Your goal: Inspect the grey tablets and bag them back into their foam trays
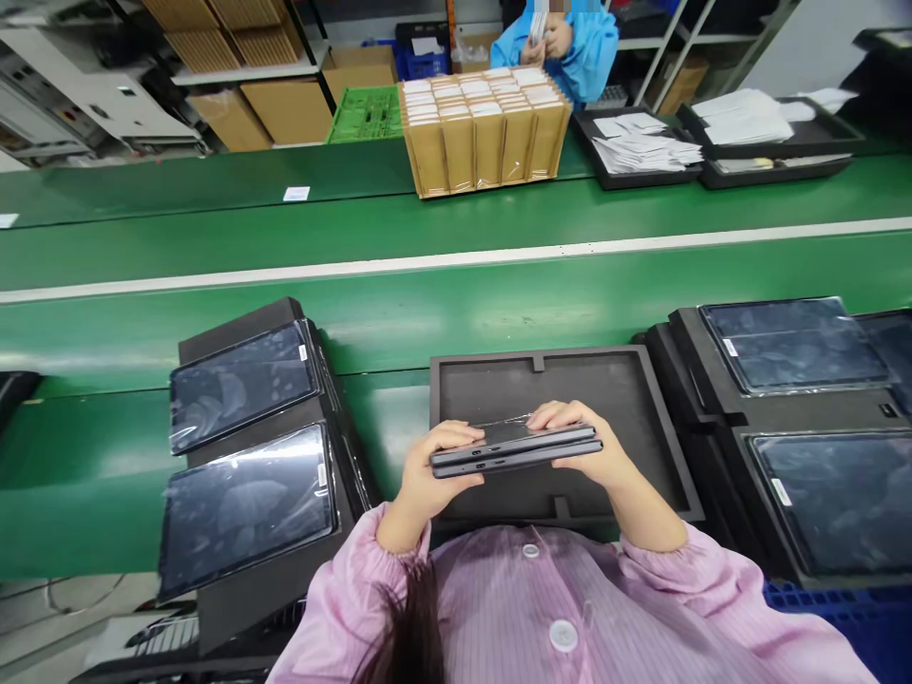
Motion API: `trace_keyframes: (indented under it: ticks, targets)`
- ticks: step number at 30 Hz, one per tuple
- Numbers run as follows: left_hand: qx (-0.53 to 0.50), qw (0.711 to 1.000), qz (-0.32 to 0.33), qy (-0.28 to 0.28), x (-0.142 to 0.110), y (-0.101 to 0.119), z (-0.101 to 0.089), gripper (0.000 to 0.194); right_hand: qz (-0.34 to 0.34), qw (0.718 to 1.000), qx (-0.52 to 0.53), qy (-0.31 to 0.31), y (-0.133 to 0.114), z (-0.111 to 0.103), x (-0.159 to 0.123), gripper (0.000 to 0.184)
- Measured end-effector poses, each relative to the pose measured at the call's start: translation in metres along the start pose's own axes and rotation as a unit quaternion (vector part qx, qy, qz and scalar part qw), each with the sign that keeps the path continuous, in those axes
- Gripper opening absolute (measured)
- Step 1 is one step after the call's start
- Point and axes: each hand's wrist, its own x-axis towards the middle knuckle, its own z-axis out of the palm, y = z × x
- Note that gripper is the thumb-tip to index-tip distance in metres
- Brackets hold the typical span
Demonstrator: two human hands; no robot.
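Observation:
Both my hands hold two dark tablets [514,449] stacked flat, seen edge-on, above an empty black foam tray [499,380]. My left hand [434,465] grips the stack's left end, fingers curled over the top. My right hand [580,442] grips the right end in the same way. Plastic film shows on the upper tablet.
To the left is a stack of black trays with two film-wrapped tablets [242,380], to the right more trays with tablets [798,347]. Beyond the green conveyor belt [456,228] stand brown boxes [484,128], trays of white papers [645,147], and a person in blue [562,43].

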Motion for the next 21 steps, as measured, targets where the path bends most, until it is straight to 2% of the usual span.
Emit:
trace_keyframes:
  ticks: [3,5,7,9,11,13,17,19,21]
  targets:
    - [0.007,1.0,-0.004,-0.018,-0.002,0.001,-0.001,0.034,-0.004,1.0,0.0,-0.009,0.005,-0.005,-0.001,0.038]
    - [0.005,1.0,-0.007,-0.009,-0.004,-0.005,-0.001,0.042,0.019,0.999,0.002,-0.029,0.015,-0.01,-0.001,0.038]
    - [-0.012,0.997,-0.057,0.043,-0.005,-0.017,0.001,0.054,0.068,0.996,-0.038,-0.043,0.028,-0.014,0.001,0.042]
    - [-0.029,0.984,-0.128,0.12,-0.001,-0.035,0.004,0.061,0.114,0.984,-0.132,-0.027,0.037,-0.015,0.001,0.041]
    - [-0.03,0.966,-0.178,0.188,0.008,-0.054,0.011,0.058,0.138,0.96,-0.243,0.003,0.036,-0.009,0.0,0.035]
    - [-0.022,0.954,-0.202,0.219,0.021,-0.072,0.021,0.053,0.134,0.932,-0.336,0.018,0.026,0.003,-0.003,0.036]
    - [-0.012,0.94,-0.248,0.233,0.041,-0.096,0.054,0.045,0.118,0.861,-0.492,0.047,-0.003,0.036,-0.004,0.057]
    - [-0.001,0.939,-0.244,0.243,0.045,-0.098,0.068,0.04,0.153,0.827,-0.54,0.033,-0.01,0.047,0.001,0.055]
    - [-0.006,0.954,-0.205,0.221,0.048,-0.093,0.074,0.043,0.186,0.819,-0.543,0.015,-0.008,0.053,0.009,0.049]
